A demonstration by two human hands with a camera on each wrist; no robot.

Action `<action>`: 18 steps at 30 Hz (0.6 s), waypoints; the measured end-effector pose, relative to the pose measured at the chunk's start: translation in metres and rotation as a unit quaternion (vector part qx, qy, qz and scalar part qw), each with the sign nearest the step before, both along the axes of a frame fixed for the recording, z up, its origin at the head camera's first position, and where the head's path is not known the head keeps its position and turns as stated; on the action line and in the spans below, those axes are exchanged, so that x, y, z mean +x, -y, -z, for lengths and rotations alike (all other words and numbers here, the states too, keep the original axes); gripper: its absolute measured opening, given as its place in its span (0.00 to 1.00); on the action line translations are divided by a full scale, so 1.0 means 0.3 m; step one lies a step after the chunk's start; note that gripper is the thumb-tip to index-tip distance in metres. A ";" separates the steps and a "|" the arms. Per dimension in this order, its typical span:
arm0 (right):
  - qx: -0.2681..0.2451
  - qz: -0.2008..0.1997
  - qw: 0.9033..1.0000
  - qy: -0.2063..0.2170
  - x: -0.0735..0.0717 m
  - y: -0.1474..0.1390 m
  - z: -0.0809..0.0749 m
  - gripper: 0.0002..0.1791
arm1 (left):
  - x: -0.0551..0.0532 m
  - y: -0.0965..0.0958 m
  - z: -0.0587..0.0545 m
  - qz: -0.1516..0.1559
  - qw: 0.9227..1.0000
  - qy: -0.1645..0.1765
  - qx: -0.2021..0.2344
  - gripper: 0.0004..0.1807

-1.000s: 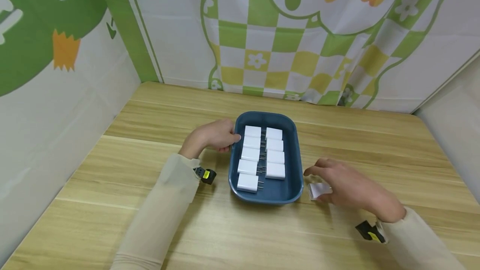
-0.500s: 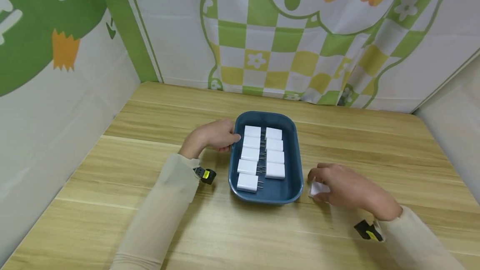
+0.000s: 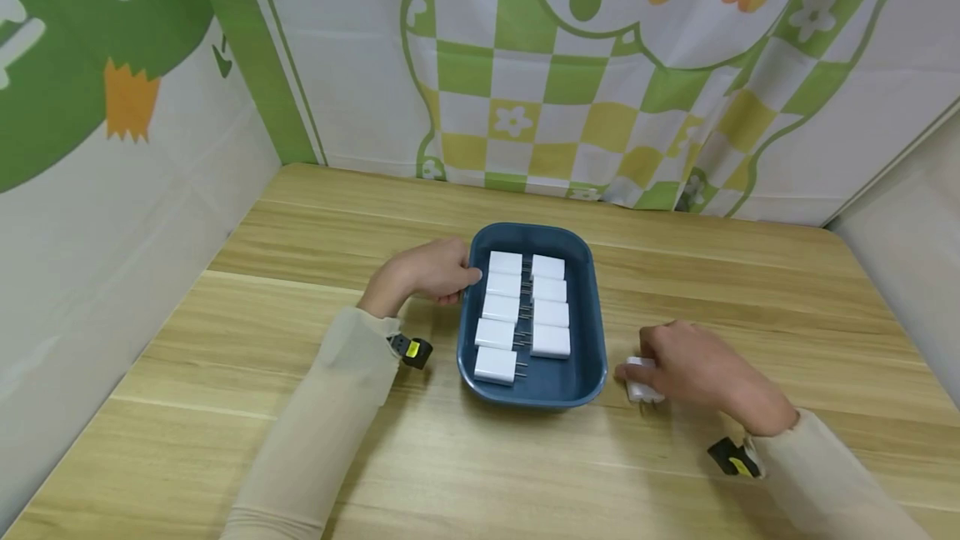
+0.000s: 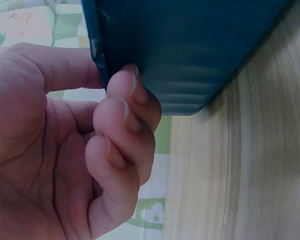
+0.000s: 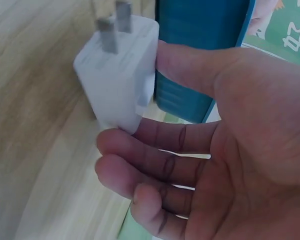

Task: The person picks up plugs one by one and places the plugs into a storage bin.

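A dark blue tray sits mid-table with several white wall chargers inside, in two columns with prongs facing the middle. My left hand grips the tray's left rim, thumb over the edge and fingers curled against the outer wall. Just right of the tray, my right hand pinches another white charger between thumb and fingers. In the right wrist view, this charger is tilted with its two metal prongs pointing up and away from the palm.
Under everything is a light wood table. A checked green, yellow and white curtain hangs along its far edge. White panels stand at both sides. Black wrist devices hang at both cuffs. In the tray, bare floor shows right of the nearest left-column charger.
My right hand has closed on the charger beside the tray and turned it, so its prongs now point toward the table's near side. The left hand and tray have stayed put.
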State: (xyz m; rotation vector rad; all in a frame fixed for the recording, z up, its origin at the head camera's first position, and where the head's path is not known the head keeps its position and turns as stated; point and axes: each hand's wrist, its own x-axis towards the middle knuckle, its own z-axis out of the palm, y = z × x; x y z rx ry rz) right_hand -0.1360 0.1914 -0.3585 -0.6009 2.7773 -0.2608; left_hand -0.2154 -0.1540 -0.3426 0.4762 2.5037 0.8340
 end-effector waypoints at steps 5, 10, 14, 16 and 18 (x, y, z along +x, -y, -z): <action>0.011 -0.010 0.999 -0.029 -0.007 -0.012 -0.005 0.21 | -0.002 0.000 0.005 0.001 1.000 -0.002 0.003 0.24; -0.018 -0.101 0.991 -0.087 -0.009 -0.039 -0.030 0.10 | -0.004 0.000 0.008 0.001 1.000 -0.003 0.001 0.24; -0.030 -0.172 0.982 -0.078 0.001 -0.053 -0.045 0.34 | -0.004 0.001 0.007 0.000 1.000 -0.003 -0.001 0.24; -0.031 -0.193 0.978 -0.069 0.009 -0.055 -0.045 0.39 | -0.003 0.001 0.005 0.001 1.000 -0.004 -0.002 0.24; -0.033 -0.210 0.975 -0.069 0.014 -0.055 -0.038 0.39 | -0.004 0.001 0.006 0.000 1.000 -0.004 -0.002 0.24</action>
